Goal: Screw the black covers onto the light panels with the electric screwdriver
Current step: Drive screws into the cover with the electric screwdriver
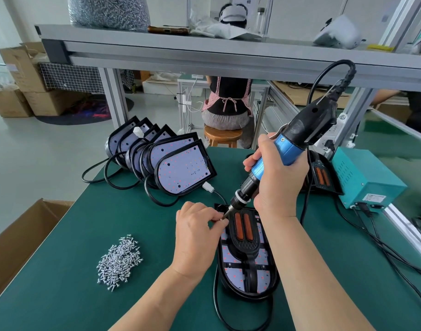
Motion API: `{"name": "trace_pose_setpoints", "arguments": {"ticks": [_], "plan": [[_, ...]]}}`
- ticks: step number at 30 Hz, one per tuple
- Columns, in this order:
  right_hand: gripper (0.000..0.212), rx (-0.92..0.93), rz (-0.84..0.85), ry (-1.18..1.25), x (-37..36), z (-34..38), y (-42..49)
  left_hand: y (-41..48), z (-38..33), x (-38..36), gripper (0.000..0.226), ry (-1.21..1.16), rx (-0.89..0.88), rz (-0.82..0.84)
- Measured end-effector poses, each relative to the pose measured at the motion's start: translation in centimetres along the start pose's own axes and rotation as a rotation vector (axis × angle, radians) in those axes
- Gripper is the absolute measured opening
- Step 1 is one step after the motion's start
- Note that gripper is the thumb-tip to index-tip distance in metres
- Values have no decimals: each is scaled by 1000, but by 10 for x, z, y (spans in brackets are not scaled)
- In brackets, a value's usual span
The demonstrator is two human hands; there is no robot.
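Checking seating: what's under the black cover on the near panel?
The light panel, white with red dots, shows around the black cover. What lies directly beneath the cover is hidden.

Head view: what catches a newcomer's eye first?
The blue electric screwdriver, gripped by the right hand at centre, angled down toward the black cover on a light panel. The left hand pinches a screw at its tip. A shiny screw pile lies left on the table.
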State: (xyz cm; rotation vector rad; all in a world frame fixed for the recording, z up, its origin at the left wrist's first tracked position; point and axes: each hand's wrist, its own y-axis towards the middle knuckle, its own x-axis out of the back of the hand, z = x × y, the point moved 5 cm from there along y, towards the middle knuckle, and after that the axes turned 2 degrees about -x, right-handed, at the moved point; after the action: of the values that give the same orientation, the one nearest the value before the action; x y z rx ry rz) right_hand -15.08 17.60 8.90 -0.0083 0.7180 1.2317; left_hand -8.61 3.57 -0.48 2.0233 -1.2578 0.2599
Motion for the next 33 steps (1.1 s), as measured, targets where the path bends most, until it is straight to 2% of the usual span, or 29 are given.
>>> {"name": "trace_pose_setpoints", "arguments": {"ticks": [33], "plan": [[19, 4, -48, -24, 2, 2, -8, 0, 0, -2, 21, 93, -5, 10]]}}
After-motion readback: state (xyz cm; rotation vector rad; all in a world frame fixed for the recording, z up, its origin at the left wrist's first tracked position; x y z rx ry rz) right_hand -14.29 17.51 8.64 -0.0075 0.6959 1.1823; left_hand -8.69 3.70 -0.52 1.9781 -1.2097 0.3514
